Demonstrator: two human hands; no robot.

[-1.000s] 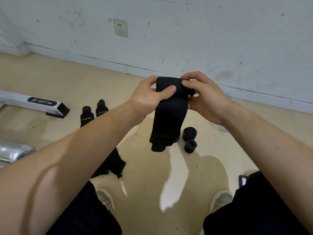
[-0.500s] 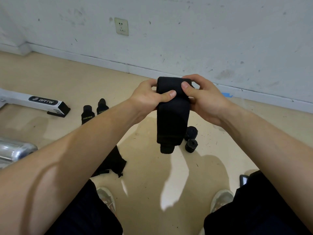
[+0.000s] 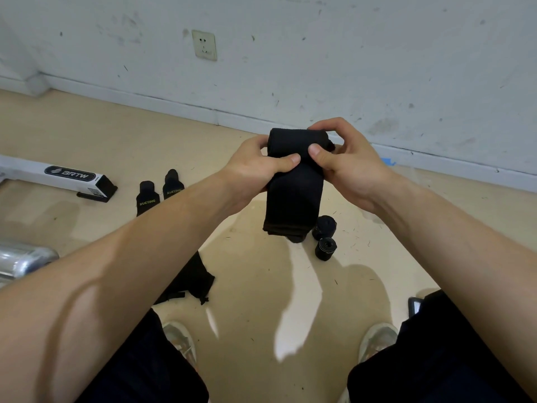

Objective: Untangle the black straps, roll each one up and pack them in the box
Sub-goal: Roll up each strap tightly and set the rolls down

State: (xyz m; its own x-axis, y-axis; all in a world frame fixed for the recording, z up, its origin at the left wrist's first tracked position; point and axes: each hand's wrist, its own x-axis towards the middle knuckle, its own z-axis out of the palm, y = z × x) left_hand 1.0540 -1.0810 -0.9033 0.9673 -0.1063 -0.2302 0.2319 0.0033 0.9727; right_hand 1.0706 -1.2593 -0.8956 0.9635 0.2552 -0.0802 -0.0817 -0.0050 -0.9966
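A wide black strap (image 3: 293, 199) hangs in the air in front of me, its top end rolled into a thick coil between my hands. My left hand (image 3: 255, 167) grips the roll from the left, thumb across its front. My right hand (image 3: 345, 158) holds the roll's right end with thumb and curled fingers. Two rolled straps (image 3: 325, 238) stand on the floor just behind the hanging tail. A loose black strap heap (image 3: 189, 282) lies on the floor under my left forearm. The white box (image 3: 58, 177) lies at the left.
Two black sleeves printed XUEYING (image 3: 158, 191) lie right of the box. A shiny metal cylinder (image 3: 23, 258) sits at the left edge. A dark phone (image 3: 414, 306) peeks out by my right knee. My shoes (image 3: 180, 341) stand on the beige floor below.
The hanging tail has grown shorter as the roll at the top took up more strap. Both hands have kept their hold and shifted slightly lower.
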